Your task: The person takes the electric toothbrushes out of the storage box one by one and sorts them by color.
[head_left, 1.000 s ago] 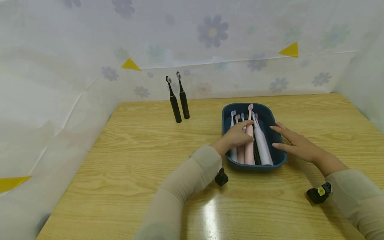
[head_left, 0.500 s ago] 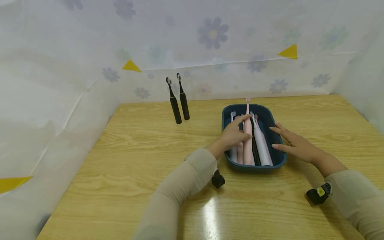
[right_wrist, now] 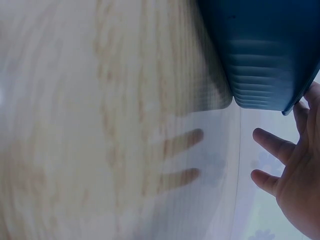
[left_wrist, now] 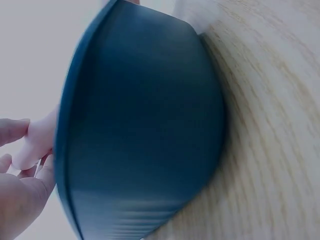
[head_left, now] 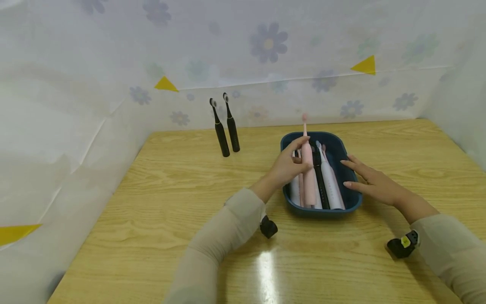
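My left hand (head_left: 282, 166) pinches a pink electric toothbrush (head_left: 309, 181) between thumb and fingers, its brush head pointing to the back wall. The toothbrush is tilted over a dark blue bin (head_left: 322, 213), which holds more electric toothbrushes, among them a white one (head_left: 333, 185) and a black one (head_left: 322, 188). In the left wrist view the bin's wall (left_wrist: 145, 110) hides most of the toothbrush. My right hand (head_left: 376, 183) rests on the bin's right rim with fingers extended; in the right wrist view, two fingers (right_wrist: 274, 145) stand off the bin.
Two black electric toothbrushes (head_left: 222, 139) lie side by side at the back left of the wooden table (head_left: 163, 219). White flowered sheeting (head_left: 235, 50) hangs behind the table and continues at its sides. Yellow triangles (head_left: 166, 84) are stuck on it.
My left hand has drawn the pink toothbrush up and to the left, so its brush head now reaches past the bin's back rim. My right hand has stayed at the rim.
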Available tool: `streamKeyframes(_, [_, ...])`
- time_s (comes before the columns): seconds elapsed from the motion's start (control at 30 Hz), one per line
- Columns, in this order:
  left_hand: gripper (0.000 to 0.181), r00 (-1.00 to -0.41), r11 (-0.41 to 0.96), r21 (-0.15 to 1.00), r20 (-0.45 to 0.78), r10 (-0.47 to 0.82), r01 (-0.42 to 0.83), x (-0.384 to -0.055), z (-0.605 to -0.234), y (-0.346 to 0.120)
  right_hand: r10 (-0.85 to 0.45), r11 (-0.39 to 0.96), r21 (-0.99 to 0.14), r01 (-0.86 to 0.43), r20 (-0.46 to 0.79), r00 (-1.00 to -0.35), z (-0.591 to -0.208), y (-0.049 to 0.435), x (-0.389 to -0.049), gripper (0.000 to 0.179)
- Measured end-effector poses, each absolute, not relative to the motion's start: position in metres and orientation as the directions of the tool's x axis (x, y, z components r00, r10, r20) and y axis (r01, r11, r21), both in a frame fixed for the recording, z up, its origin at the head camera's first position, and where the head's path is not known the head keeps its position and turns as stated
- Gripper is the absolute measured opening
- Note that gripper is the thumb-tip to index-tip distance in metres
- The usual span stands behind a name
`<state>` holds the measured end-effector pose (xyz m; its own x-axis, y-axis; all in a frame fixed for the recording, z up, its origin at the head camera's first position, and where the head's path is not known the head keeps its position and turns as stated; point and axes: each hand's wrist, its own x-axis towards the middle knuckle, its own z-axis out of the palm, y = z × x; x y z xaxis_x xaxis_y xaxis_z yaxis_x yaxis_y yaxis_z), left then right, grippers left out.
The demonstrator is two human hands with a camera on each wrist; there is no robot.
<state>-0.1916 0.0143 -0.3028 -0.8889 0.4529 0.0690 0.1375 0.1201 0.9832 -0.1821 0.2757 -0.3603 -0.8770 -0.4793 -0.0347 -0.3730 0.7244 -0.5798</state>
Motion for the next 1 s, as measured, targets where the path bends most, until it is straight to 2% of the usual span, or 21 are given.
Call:
streamKeyframes(0.37, [0.072,-0.904,0.056,0.992,0.079,0.419,0.113,-0.193,-0.298,-0.003,-0.487,0.722,-0.578,-0.379,-0.037,-0.872,-0.361,0.277,-0.183,0.066])
streamKeyframes(0.7, [0.071,-0.921,-0.011,0.998,0.060,0.386,0.060,-0.199,-0.302,-0.024,-0.485,0.720,-0.586,-0.373,-0.039,-0.874,-0.362,0.278,-0.182,0.066])
streamKeyframes(1.0, [0.067,-0.929,-0.032,0.997,0.076,0.361,0.069,-0.200,-0.305,-0.052,-0.477,0.716,-0.597,-0.363,-0.038,-0.878,-0.363,0.277,-0.180,0.065])
